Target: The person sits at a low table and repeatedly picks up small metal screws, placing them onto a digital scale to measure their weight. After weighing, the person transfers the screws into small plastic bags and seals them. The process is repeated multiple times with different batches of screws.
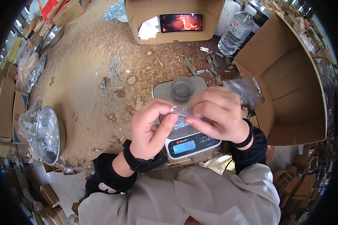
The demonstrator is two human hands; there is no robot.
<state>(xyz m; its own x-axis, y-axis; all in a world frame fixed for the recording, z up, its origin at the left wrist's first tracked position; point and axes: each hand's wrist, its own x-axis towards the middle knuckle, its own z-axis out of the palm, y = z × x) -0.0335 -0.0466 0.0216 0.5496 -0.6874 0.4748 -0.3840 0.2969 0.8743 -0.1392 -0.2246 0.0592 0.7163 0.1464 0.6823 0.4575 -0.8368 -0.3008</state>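
Between my two hands a small clear zip bag point(182, 111) with a red line along its top edge is pinched. My left hand point(154, 123) grips its left end between thumb and fingers. At the other end, my right hand point(218, 112) pinches the edge with curled fingers and thumb. Shiny metal pieces show through the plastic, too unclear to name. Directly under my hands stands a white digital scale point(193, 144) with a lit blue display. A small round grey cup point(182, 89) rests on the scale's grey plate, just beyond my fingers.
Loose screws point(114, 67) and metal brackets point(212, 63) lie on the worn wooden table. A phone point(181, 23) playing video leans inside a cardboard box. A water bottle point(236, 32) and a large open carton point(289, 86) stand right. A metal bowl point(58, 138) of bags sits left.
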